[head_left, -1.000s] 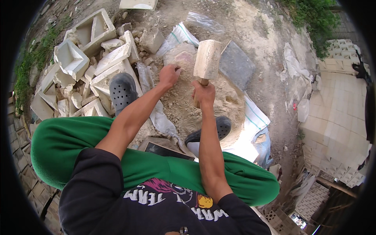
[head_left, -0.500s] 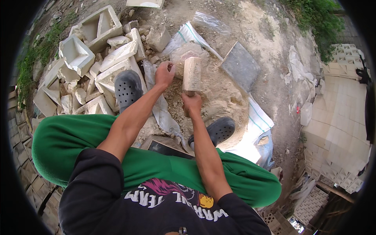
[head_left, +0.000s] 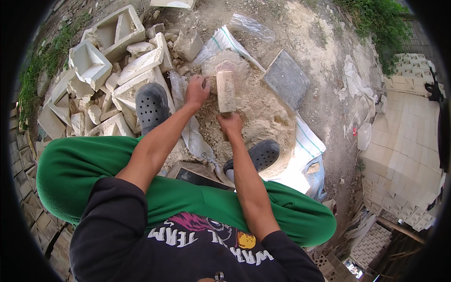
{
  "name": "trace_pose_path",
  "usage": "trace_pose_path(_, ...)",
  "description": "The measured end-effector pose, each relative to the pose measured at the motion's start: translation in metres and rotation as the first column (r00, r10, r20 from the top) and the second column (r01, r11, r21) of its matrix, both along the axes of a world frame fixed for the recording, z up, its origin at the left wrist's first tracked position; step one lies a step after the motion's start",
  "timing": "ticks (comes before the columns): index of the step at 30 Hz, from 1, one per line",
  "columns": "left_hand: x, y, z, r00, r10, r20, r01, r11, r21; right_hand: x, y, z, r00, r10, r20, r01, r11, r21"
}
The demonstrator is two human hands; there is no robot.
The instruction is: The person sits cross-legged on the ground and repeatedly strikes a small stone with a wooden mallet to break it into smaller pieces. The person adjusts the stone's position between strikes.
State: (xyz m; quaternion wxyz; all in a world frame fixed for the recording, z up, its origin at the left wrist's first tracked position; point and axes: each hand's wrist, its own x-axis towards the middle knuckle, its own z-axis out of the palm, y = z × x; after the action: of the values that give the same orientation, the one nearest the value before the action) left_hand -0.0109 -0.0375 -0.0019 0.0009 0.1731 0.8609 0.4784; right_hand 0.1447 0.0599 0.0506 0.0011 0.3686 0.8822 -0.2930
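I have the right hand [head_left: 230, 125] closed around the mallet [head_left: 226, 96], over crumbled powder [head_left: 256, 123].
The left hand [head_left: 198, 91] curls beside it; whether it holds anything, I can't tell. Broken pale blocks [head_left: 145, 66] crowd the left, a grey slab [head_left: 287, 79] lies right. The mallet's head points away from the body, long axis nearly fore-and-aft.

Showing leafy bushes [head_left: 385, 28] far right, grass [head_left: 47, 61] far left, clear plastic film [head_left: 253, 28] between them, pale stacked blocks [head_left: 404, 131] along the right.
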Motion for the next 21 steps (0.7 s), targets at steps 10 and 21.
trace_pose_path(10,0.025,-0.007,0.006,0.985,-0.111,0.13,0.111,0.994,0.002,-0.027,0.005,0.048,0.956,-0.154,-0.25,0.123,0.983,-0.137)
trace_pose_path(21,0.011,0.002,0.004,0.991,-0.051,0.121,0.069,0.987,-0.144,-0.003,-0.002,0.018,0.961,-0.212,0.176,0.263,0.894,-0.363)
